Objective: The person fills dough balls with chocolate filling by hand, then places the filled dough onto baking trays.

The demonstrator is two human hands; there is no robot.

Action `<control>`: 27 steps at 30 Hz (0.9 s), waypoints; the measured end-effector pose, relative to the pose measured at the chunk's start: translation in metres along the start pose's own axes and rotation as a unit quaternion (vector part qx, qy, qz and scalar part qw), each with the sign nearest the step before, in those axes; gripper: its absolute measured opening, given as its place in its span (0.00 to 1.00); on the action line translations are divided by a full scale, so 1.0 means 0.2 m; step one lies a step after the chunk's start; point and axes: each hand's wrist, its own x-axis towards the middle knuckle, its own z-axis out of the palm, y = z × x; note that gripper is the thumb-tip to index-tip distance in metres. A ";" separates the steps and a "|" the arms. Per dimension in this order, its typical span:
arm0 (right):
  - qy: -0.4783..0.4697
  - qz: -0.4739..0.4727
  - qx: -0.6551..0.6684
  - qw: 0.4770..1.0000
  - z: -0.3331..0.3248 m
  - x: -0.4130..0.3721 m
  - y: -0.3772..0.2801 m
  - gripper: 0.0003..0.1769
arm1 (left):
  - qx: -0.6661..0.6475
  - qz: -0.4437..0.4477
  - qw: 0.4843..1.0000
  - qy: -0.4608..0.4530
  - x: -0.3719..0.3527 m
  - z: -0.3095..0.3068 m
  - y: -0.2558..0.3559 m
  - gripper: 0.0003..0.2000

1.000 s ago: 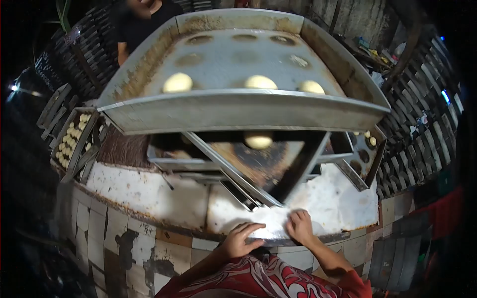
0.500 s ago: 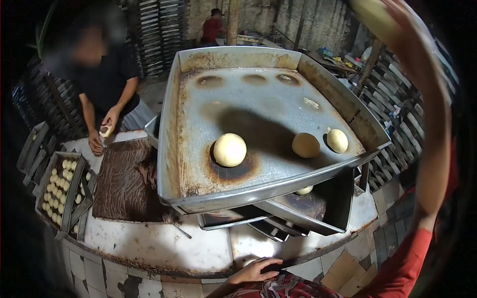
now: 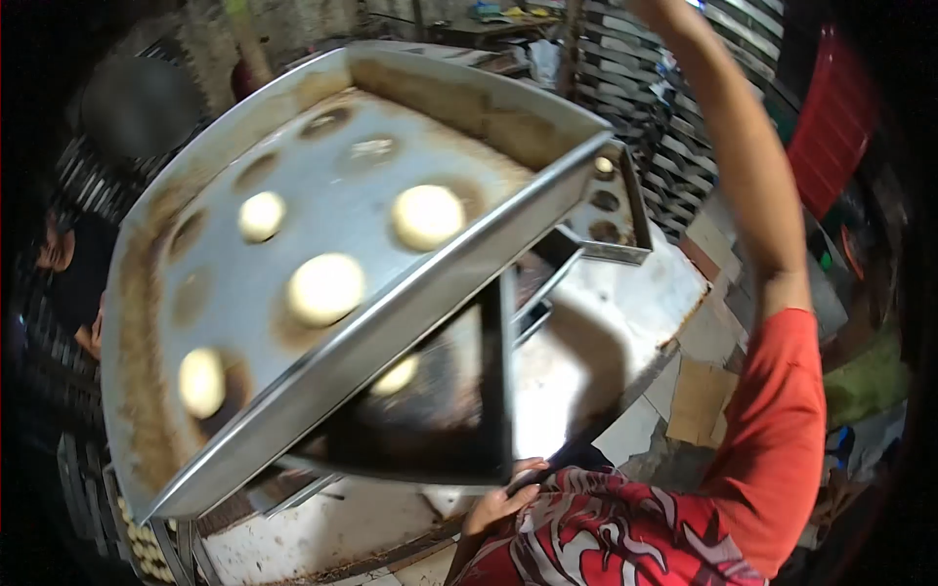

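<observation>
A large metal baking tray (image 3: 469, 303) with worn brown marks sits on top of a stack of trays. On it lie several pale round dough balls (image 3: 326, 289), spaced apart. Below, in a lower tray (image 3: 459, 410), another dough ball (image 3: 396, 374) shows partly. My left hand (image 3: 503, 503) is low by the table edge, under the lower tray's corner, fingers apart and holding nothing visible. Raised high at the upper right, my right hand (image 3: 657, 12) is mostly cut off by the frame's top, so its fingers and anything in them are hidden.
A smaller tray (image 3: 625, 230) with dark round spots stands on the white tabletop (image 3: 625, 322) to the right. Another person (image 3: 83, 283) in dark clothes is at the left. Trays of dough balls (image 3: 147, 547) sit at lower left; a red plastic object (image 3: 831, 117) is at far right.
My view has swung right, so the stack appears turned and further left. One more dough ball lies on the top tray. My right hand, earlier blurred with something pale, is now largely out of frame.
</observation>
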 end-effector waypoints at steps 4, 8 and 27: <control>-0.067 0.200 0.009 0.978 0.17 -0.68 1.13 0.20 | 0.111 -0.020 0.992 0.060 0.23 0.06 0.00 0.19; -0.344 0.376 -0.161 0.845 0.50 -1.42 1.94 0.25 | -0.036 -0.070 0.974 0.213 0.52 0.30 0.04 0.17; -0.339 0.037 0.397 0.852 0.15 -1.97 0.19 0.20 | -0.492 0.159 0.784 0.344 0.71 0.64 0.16 0.34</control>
